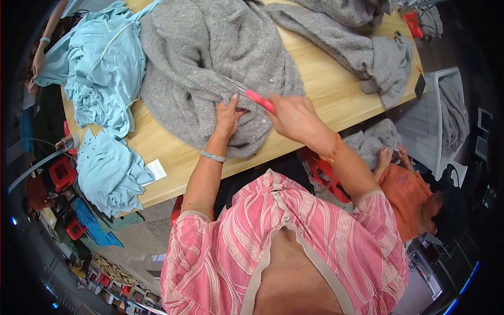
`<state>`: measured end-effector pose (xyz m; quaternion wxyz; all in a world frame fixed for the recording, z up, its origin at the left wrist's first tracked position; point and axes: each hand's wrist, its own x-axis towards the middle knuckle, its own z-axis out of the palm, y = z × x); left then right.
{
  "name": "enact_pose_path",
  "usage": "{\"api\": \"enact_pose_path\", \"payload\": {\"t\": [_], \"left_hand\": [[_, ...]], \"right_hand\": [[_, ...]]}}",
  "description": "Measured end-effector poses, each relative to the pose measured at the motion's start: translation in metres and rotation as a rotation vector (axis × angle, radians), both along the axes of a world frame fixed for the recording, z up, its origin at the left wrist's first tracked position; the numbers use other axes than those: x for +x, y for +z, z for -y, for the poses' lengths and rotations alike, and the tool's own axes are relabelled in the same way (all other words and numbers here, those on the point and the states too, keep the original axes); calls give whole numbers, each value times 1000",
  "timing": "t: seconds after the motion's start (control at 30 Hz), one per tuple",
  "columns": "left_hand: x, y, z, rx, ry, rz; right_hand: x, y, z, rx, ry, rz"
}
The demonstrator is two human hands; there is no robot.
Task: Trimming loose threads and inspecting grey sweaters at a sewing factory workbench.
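Note:
A fuzzy grey knit cardigan [178,100] with shiny round buttons lies spread on the wooden table in front of me. My left hand [228,116] rests on its near part, pinching the knit between thumb and fingers. In my right hand [295,116] is a slim tool with a pinkish-red handle [259,100] and a thin metal end. I cannot make out its exact kind. The metal end points left and away from me, lying over the knit just beyond my left fingertips.
Light blue garments [107,68] are heaped on the table [181,173] at left, beside a white card [156,171]. More grey knitwear [336,42] lies at far right. A co-worker in orange [401,197] handles grey knit at right, near a plastic bin [428,123]. Another person's arm [46,44] reaches in at far left.

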<state>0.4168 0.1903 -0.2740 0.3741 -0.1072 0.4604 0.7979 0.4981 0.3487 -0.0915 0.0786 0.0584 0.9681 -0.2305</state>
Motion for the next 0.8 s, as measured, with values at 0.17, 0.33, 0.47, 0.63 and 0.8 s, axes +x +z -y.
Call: {"api": "enact_pose_path", "payload": {"t": [0.17, 0.33, 0.47, 0.63, 0.8], "left_hand": [[6, 2, 0, 40, 7, 5], [11, -10, 13, 60, 49, 51], [6, -3, 17, 62, 48, 109], [3, 47, 41, -2, -38, -13], [-73, 60, 51, 71, 239, -185]], "right_hand": [[-38, -5, 12, 79, 98, -60], [23, 14, -4, 63, 177, 169], [53, 23, -5, 13, -3, 183], [73, 16, -5, -51, -81, 172], [58, 14, 6, -68, -87, 101]]}}
